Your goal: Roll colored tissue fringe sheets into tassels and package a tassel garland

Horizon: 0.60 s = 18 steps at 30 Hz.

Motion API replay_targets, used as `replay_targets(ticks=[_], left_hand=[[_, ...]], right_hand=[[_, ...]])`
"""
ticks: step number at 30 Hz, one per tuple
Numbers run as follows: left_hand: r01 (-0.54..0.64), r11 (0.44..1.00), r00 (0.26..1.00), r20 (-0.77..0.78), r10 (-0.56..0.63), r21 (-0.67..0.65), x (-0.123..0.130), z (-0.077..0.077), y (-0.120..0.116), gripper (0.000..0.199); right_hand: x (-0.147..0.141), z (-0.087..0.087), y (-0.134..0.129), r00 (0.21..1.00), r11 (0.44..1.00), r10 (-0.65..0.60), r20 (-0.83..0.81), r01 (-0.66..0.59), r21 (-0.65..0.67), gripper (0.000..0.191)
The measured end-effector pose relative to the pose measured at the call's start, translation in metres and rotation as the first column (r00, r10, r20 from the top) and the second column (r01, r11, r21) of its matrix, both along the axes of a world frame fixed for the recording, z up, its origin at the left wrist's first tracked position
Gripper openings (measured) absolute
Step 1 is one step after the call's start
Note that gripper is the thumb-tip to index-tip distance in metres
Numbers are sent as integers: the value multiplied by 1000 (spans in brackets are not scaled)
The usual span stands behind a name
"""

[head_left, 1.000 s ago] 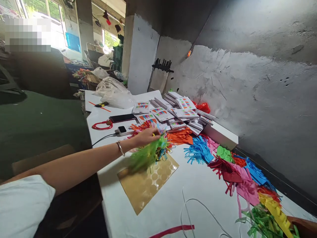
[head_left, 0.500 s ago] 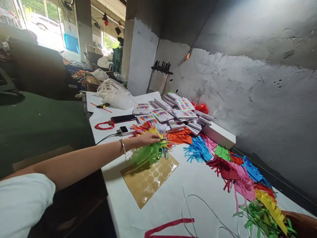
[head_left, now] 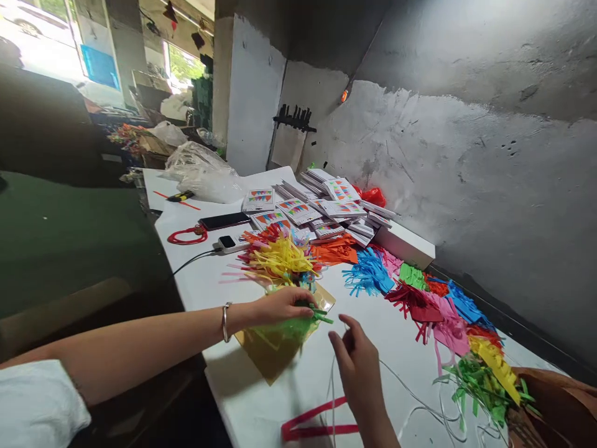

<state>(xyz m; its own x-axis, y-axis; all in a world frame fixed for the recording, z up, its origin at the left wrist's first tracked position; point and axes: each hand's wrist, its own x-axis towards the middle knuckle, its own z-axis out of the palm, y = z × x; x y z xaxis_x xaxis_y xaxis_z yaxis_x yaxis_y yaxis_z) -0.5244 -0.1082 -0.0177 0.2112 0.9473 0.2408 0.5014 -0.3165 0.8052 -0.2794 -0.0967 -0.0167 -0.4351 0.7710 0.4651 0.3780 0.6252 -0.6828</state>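
My left hand (head_left: 286,306) is closed on a green tissue-paper tassel (head_left: 273,333), whose short strips poke out past the fingertips. It is just above a brown sheet of round clear stickers (head_left: 268,364), covering much of it. To its right, my right hand (head_left: 359,358) is raised over the white table, thumb and forefinger apart, holding nothing that I can see. Thin white string (head_left: 405,386) runs loosely beside and behind it. A yellow fringed tissue bundle (head_left: 282,255) lies beyond the left hand among red and pink strips.
Packets with printed bunting pictures (head_left: 298,211) pile up at the back by a white box (head_left: 405,246). Coloured tissue fringes (head_left: 420,305) line the wall side. A phone (head_left: 224,220), a small corded device (head_left: 228,244) and a plastic bag (head_left: 205,177) sit on the left. A pink strip (head_left: 321,429) lies in front.
My left hand has drawn the green tassel away from the yellow bundle, nearer to me. My right hand has come into view from below. The view has shifted slightly.
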Motion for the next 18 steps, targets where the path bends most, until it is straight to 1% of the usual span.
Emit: replay_targets(ticks=[2,3,5,8,11,13,15,18], left_hand=[[41,999,999,-36,-40,14,3,-7,0,30],[57,998,997,-56,-56,17,3,-11,0,29],[73,997,993,-95,-71,18,-1,-20,3,28],[67,998,988,-142,-63,20,-8,-28,6,28],[87,996,982,-171,-81,28,-8,-28,5,24],[120,992,975,-193,-113,27,-6,-26,4,21],[150,988,964,-223,-143,18,-5,-25,5,26],[195,981,942,-280,-185,5,-7,-26,7,38]], right_hand=[[-21,4,14,998,997,54,14,-54,51,26],[-27,4,19,998,996,68,17,-69,63,25],[-31,-1,25,997,993,77,26,-79,88,26],[-28,-13,27,996,990,79,45,-83,111,22],[-27,-21,24,991,984,114,75,-123,127,19],[-28,-22,22,988,980,132,84,-143,140,19],[-28,-19,21,988,977,131,78,-142,158,23],[-20,-8,19,992,972,109,56,-118,203,22]])
